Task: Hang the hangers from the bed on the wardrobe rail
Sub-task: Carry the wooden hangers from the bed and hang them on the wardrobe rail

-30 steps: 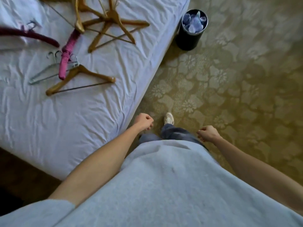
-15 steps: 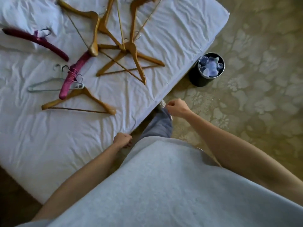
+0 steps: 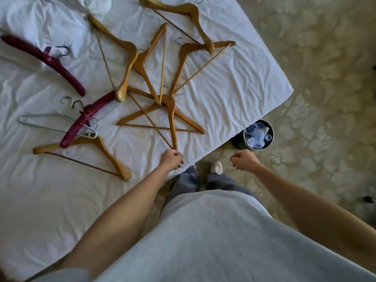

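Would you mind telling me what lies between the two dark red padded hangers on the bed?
Only bare, wrinkled sheet shows between the upper red hanger and the lower red hanger in the head view.

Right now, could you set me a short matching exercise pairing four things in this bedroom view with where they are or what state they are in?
Things:
1. left hand
2. right hand
3. black bin
4. dark red padded hanger

Places or states:
A. on the carpet beside the bed corner
B. at the tip of a wooden hanger
C. lying apart, far left on the sheet
D. loosely curled, holding nothing, over the carpet

Pairs: 1-B, 2-D, 3-A, 4-C
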### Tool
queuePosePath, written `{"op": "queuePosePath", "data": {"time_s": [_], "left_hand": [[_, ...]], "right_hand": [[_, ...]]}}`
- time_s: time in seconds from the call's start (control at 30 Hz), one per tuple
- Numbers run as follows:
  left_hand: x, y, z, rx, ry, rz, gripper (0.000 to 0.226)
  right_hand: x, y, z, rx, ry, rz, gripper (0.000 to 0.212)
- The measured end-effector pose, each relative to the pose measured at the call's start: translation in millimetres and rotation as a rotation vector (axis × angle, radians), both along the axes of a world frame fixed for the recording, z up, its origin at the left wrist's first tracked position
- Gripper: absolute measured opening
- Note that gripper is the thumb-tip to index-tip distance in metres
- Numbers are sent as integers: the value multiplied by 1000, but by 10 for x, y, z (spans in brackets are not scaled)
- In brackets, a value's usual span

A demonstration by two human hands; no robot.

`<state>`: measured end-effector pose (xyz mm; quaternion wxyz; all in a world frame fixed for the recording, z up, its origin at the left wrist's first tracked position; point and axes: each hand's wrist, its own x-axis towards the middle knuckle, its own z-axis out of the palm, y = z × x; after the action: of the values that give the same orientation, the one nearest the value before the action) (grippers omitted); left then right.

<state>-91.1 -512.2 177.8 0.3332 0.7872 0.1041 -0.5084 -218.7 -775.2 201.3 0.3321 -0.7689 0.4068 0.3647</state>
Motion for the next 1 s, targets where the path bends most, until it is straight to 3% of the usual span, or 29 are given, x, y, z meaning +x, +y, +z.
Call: {"op": "queuePosePath", "data": {"time_s": [0.13,0.33,0.53,0.7,0.87,1.0], "left_hand": [[339,-300,-140,-1,-41,74,20],[625,-374,-536,178,-93,259,23],[1076,-587,-1072,427,-293,134,24],[1259,-831,-1513,416,-327,95,32],[1181,-876,-1437,409,-258,124,30],[871,-803,-1119,386,-221,146,24]], "right_hand": [[344,-248,-221,13,34,104,21],[1271,-89,-745,114,-4,237,22],[2178,215,-1631,58,-162,304,31],[2410,420,-2310,43,-241,341,29],[2437,442,-2299,65,-172,508,42],[2145,314,-1945,218,-141,500,19]]}}
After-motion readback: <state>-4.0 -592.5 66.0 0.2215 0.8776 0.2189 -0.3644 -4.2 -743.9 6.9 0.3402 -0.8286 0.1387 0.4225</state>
